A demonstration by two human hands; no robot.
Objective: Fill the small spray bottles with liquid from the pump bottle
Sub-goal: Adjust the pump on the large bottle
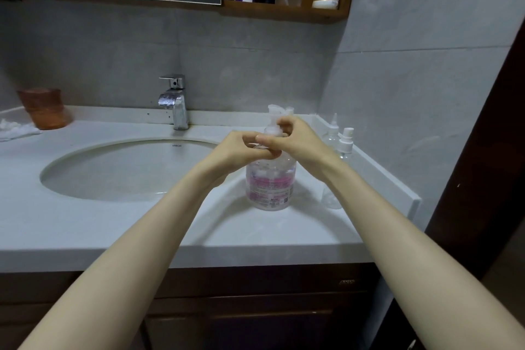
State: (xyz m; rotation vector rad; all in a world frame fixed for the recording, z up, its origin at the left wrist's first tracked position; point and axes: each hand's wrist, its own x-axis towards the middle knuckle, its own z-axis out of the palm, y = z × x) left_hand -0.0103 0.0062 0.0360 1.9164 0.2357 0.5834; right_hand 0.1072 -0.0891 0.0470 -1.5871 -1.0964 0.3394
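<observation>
The fingers (251,140) of the left hand (237,149) are curled in against the neck of the pump bottle (270,182), and the thumb and fingertips of the right hand (297,140) are bent round the white collar just above them, so both hands grip the bottle's top from either side, fingertips nearly meeting. How tightly each pinches cannot be told. The pump head (276,111) sticks up behind the right hand. The bottle is clear with a pink label and stands upright on the pale counter (142,224), just right of the oval sink (113,176). Near the right wall, behind the right wrist, stand a small spray bottle (346,145) with a white sprayer and a pointed-cap bottle (332,131); another clear bottle (331,196) shows below the right forearm, its top hidden by the arm. A chrome tap (176,102) rises behind the sink, an orange cup (45,108) sits far left, and a wooden shelf (284,13) above holds several bottles.
</observation>
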